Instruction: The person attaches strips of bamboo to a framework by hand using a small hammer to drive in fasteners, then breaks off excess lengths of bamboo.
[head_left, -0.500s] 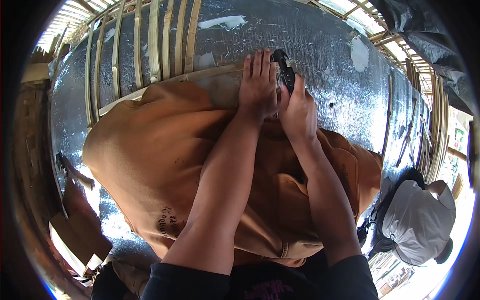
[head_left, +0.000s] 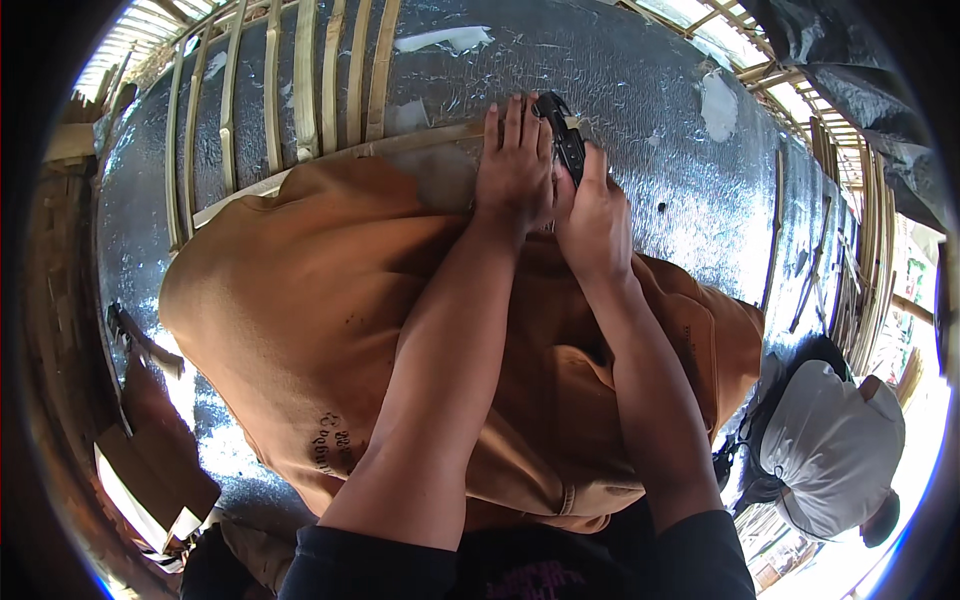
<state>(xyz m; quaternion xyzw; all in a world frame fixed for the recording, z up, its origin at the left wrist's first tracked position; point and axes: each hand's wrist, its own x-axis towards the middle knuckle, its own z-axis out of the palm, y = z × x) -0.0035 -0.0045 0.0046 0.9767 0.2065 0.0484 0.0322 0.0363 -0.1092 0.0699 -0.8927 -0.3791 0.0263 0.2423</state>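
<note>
My left hand (head_left: 513, 165) lies flat with its fingers stretched out, over the right end of a long pale bamboo strip (head_left: 432, 141). The strip runs off to the left, and its end is hidden under the hand. Right beside it, my right hand (head_left: 594, 215) is closed around a slim black hand tool (head_left: 569, 150) with small metal dots on its side; I cannot make out its exact kind. The tool's top points away from me, close to the left fingertips. Brown cloth (head_left: 290, 290) covers my lap beneath both forearms.
Several upright bamboo slats (head_left: 305, 85) lie on the silver foil sheet (head_left: 640, 90) at the far left. A brown cardboard piece (head_left: 160, 470) is at lower left, near a dark-handled tool (head_left: 140, 340). Another person in a grey shirt (head_left: 830, 430) bends over at right.
The black tool has shifted slightly left and away from me, its top now closer to the left fingertips. The left hand stays almost in place. The person at right has moved slightly.
</note>
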